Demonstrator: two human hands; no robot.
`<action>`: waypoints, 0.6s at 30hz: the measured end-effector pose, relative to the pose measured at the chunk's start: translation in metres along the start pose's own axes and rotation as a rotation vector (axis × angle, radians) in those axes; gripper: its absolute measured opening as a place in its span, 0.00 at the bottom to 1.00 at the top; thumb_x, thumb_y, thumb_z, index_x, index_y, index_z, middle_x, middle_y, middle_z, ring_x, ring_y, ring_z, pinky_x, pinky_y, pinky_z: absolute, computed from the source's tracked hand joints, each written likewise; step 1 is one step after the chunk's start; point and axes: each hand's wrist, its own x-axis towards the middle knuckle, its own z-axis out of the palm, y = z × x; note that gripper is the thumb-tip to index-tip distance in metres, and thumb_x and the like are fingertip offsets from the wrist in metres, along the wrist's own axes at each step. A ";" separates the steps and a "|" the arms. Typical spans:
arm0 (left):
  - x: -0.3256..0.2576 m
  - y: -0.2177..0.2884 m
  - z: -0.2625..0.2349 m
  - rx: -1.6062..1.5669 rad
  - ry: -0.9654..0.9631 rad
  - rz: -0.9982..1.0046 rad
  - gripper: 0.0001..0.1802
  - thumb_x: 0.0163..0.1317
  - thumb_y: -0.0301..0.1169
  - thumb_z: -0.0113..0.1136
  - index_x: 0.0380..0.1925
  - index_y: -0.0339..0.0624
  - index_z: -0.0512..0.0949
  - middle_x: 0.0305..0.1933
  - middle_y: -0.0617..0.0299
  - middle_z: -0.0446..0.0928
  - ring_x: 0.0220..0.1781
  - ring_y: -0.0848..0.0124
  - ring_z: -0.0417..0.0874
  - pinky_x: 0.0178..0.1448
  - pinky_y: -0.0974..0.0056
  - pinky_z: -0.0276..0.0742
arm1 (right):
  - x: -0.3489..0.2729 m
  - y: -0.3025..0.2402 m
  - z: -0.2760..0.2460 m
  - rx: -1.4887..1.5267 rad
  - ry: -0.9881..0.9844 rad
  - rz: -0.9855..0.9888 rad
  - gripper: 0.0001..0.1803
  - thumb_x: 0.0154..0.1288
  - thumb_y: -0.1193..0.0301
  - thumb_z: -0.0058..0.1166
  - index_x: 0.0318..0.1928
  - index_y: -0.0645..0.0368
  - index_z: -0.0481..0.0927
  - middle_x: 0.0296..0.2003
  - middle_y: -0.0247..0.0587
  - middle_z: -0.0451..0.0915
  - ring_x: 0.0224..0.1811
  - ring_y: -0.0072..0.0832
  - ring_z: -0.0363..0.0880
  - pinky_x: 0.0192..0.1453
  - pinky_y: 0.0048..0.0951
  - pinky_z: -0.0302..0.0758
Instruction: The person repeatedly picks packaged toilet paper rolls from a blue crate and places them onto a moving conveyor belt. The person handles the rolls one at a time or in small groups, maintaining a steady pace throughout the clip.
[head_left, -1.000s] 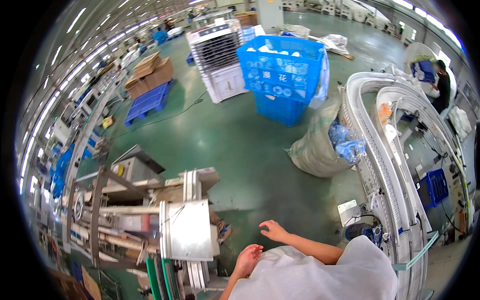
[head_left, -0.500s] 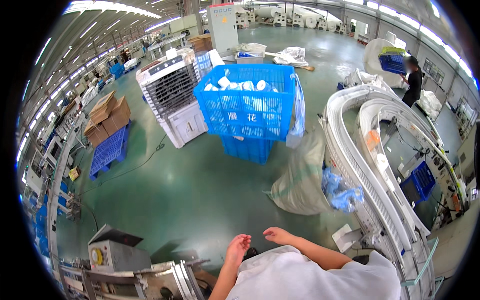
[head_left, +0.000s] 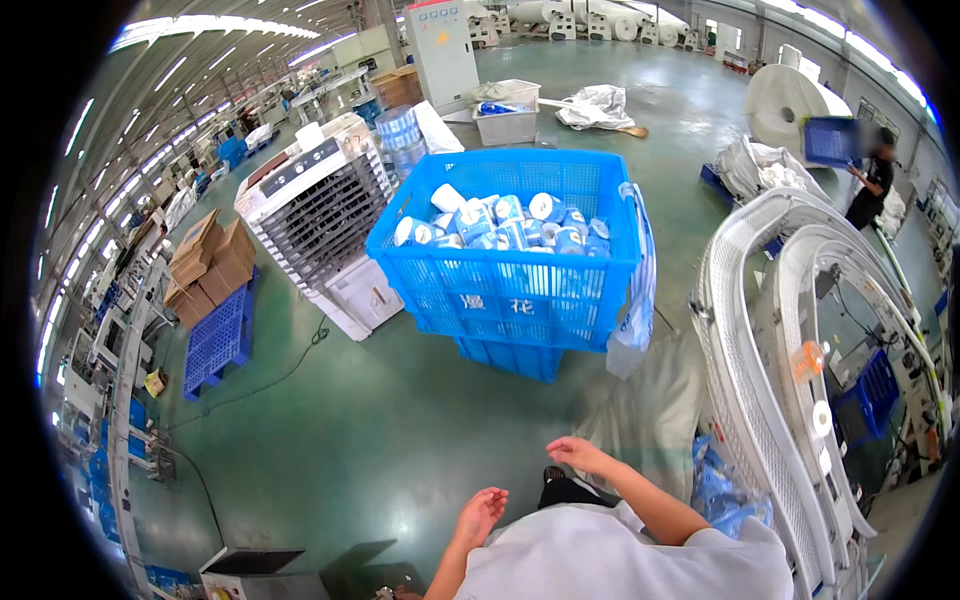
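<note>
My left hand hangs in front of my body above the green floor, its fingers loosely bent and nothing in it. To its right, my right hand is likewise bare, with fingers loosely stretched toward the left. Ahead of both hands, and apart from them, stands a large blue plastic basket on another blue crate. Inside the basket lie several wrapped paper rolls in blue and white. Clear bluish plastic bags drape over its right side. Nearest my right hand is a pale woven sack.
A curved white conveyor runs along the right, with blue plastic film beside it. An air cooler stands left of the basket. Farther left, cardboard boxes rest on a blue pallet. At far right a person holds a blue crate.
I have come closer to the blue basket, which looks larger and shows more of its rolls. My hands stay apart in front of me. The person at far right has shifted, crate in hand.
</note>
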 end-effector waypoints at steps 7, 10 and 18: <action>0.091 0.110 0.053 0.008 0.078 0.105 0.09 0.60 0.30 0.47 0.39 0.40 0.72 0.43 0.58 0.76 0.43 0.72 0.74 0.49 0.66 0.69 | 0.181 -0.170 -0.103 0.255 -0.095 -0.266 0.10 0.63 0.72 0.50 0.44 0.61 0.75 0.35 0.35 0.78 0.38 0.20 0.75 0.43 0.23 0.72; 0.128 0.148 0.057 -0.008 0.124 0.147 0.11 0.60 0.33 0.49 0.39 0.40 0.72 0.43 0.58 0.76 0.43 0.71 0.74 0.49 0.66 0.69 | 0.276 -0.214 -0.152 0.185 0.129 -0.413 0.09 0.62 0.73 0.50 0.42 0.62 0.75 0.33 0.35 0.79 0.35 0.22 0.76 0.42 0.22 0.73; 0.271 0.264 0.090 0.080 -0.042 0.114 0.10 0.61 0.32 0.47 0.40 0.40 0.72 0.44 0.58 0.75 0.45 0.71 0.74 0.50 0.67 0.68 | 0.501 -0.192 -0.237 -0.920 0.067 -0.388 0.31 0.44 0.76 0.60 0.53 0.44 0.71 0.50 0.43 0.71 0.53 0.44 0.68 0.53 0.39 0.69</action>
